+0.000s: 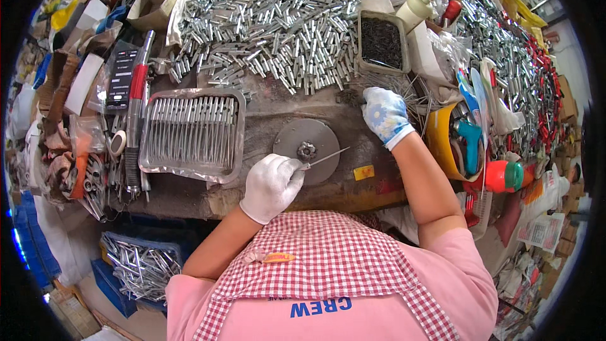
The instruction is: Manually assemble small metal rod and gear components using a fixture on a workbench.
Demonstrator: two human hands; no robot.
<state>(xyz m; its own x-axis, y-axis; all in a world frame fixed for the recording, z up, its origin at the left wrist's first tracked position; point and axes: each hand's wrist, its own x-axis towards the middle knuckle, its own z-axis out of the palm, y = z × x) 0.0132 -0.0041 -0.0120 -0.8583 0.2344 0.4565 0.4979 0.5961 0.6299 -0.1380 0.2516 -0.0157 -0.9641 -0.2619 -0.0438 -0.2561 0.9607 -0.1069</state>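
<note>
Workshop: bench heaped with metal tubes, tools.

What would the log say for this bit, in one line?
left hand: holds thin rod over round disc | right hand: on loose pins by black tray

You wear a plain white knit glove on your left hand at the frame's centre and a white glove with a blue flower print on your right hand, upper right of centre. Along the lower edge show your short-sleeved pink shirt and a red-and-white checked apron.
</note>
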